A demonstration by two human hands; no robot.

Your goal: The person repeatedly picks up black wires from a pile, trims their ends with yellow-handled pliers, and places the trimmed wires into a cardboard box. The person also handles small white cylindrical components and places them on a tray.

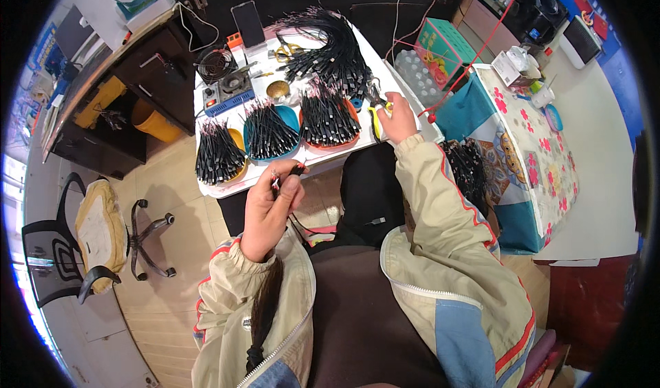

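My left hand (271, 206) is closed on a black USB cable (297, 170), whose end with thin bare wires pokes out between thumb and fingers. Its cord hangs below the hand, with a plug (375, 221) lower down, in front of my dark trousers. At the right edge of the white table (320, 160), my right hand (399, 120) has its thumb and fingers closed on yellow-handled pliers (376, 98), jaws pointing away from me. Bundles of black cables (271, 130) fill several coloured bowls (297, 118) just beyond my left hand.
A larger cable heap (337, 48) lies at the back of the table. Near it are scissors (285, 50), a phone (247, 24), a blue soldering device (229, 101) and a small brass-coloured dish (278, 90). A flower-patterned table (529, 147) stands right; an office chair (103, 233), left.
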